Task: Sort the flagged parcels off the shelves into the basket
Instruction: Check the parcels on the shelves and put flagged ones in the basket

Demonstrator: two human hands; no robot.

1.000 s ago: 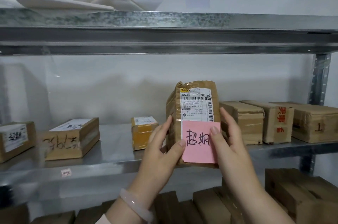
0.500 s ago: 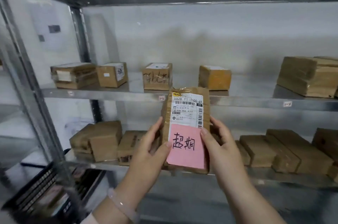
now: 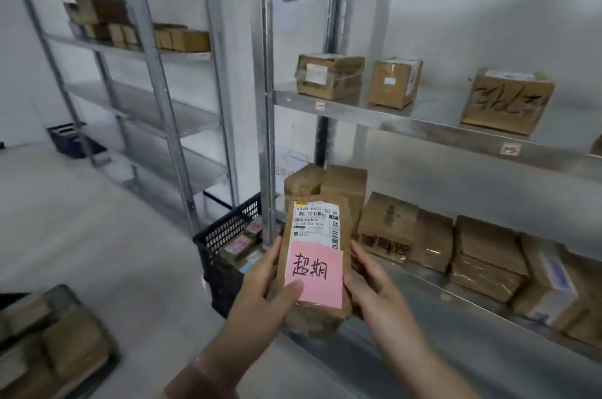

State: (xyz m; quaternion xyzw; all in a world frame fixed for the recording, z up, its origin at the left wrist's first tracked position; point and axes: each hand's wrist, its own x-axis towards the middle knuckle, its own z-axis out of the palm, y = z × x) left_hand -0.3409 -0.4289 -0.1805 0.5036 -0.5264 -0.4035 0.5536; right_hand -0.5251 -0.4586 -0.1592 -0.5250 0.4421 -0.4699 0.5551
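Observation:
I hold a brown flagged parcel (image 3: pixel 317 317) upright in front of me, off the shelves. It carries a white shipping label and a pink sticky note (image 3: pixel 314 271) with black handwriting. My left hand (image 3: pixel 267 287) grips its left edge, thumb on the pink note. My right hand (image 3: pixel 371 281) holds its right edge. A black slatted basket (image 3: pixel 224 235) stands on the floor just left of and beyond the parcel, beside a shelf post. Several parcels with pink notes lie inside it.
Metal shelves (image 3: pixel 423 128) on the right carry several brown boxes on two levels. A second rack (image 3: pixel 146 53) stands at the far left with boxes on top. A dark crate (image 3: pixel 70 139) sits by the far wall. A tray of parcels (image 3: pixel 49 349) lies at lower left.
The parcel has come off the shelf and travelled down and left with both hands. My view has swung left, so the black basket and the floor now show.

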